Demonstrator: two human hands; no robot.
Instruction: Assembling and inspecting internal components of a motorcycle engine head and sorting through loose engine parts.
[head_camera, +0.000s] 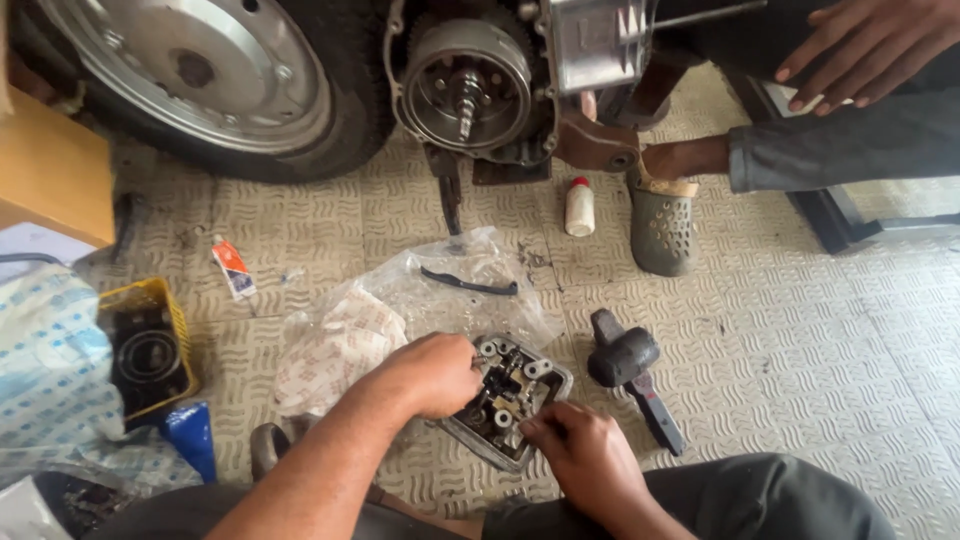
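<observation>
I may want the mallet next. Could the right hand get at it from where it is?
Probably yes: the mallet lies on open floor just right of the right hand, nothing between them.

engine part (510, 400) on plastic sheet (420, 290) | mallet (625, 360) right | wheel (220, 70) behind

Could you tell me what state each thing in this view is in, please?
Left hand: gripping the top edge of the engine part.
Right hand: fingertips on the part's lower edge.
Metal engine part: lying on the floor, open side up, insides exposed.
Hammer: lying flat, untouched.
Plastic bag: crumpled, lying open.
Small white bottle: upright, red cap on.
Engine casing: cover off, rotor exposed.
Yellow crate: holding a dark round part.
</observation>
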